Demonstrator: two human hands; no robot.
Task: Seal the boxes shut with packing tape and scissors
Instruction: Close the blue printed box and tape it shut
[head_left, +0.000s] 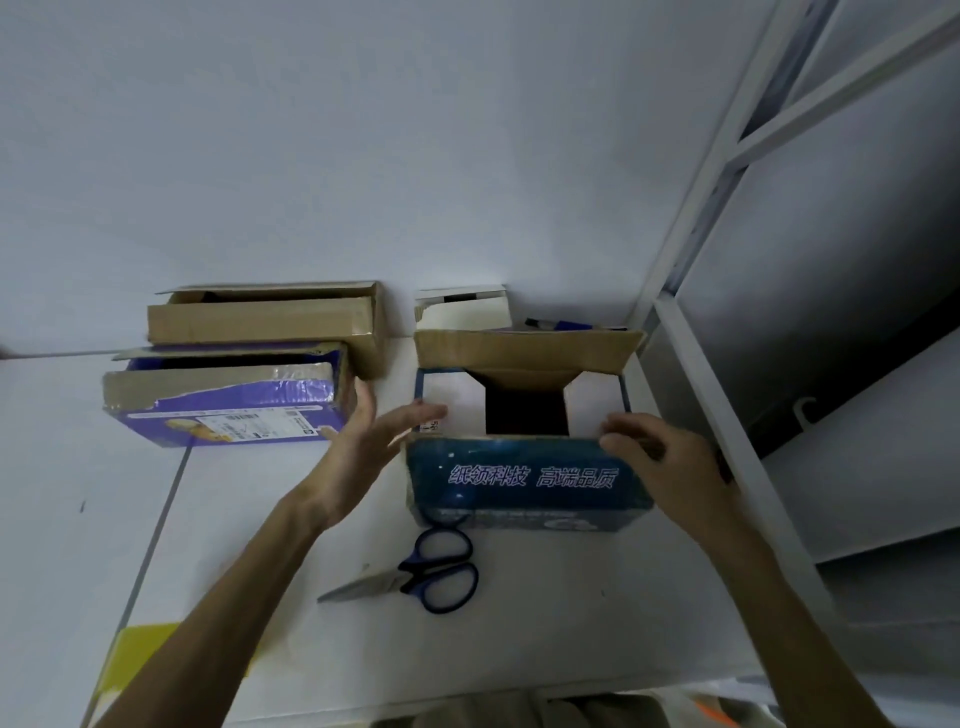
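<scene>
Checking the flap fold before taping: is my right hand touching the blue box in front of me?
Touching. The head view shows the right hand with its fingers curled over the near flap of the blue box, at the flap's right end.

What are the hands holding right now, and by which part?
The right hand grips the blue box at the right end of its near flap. The left hand is open, holding nothing.

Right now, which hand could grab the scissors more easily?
Probably the left. The left hand is open and holds nothing, and the scissors lie close beside that arm. The right hand is busy: it grips the flap of the blue box.
</scene>
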